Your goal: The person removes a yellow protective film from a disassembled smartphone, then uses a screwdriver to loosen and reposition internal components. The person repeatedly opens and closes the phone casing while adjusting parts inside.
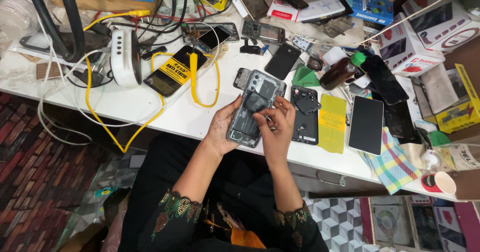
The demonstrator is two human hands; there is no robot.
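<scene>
- Opened phone [254, 109], back cover off and internals bare, held just above the near edge of the white worktop [150, 104].
- Left hand [222, 129]: grip closed around the phone's lower left edge, cradling it from beneath.
- Right hand [277, 127]: fingertips pinched together on the dark part at the phone's middle.
- Handling, as judged: light, rigid and fragile; best held by its side frame, clear of the exposed boards.
- Containers: brown bottle [341, 72] with green cap, lying tilted, contents unseen; red-and-white paper cup [440, 182], interior not visible; cardboard boxes [407, 49] closed.
</scene>
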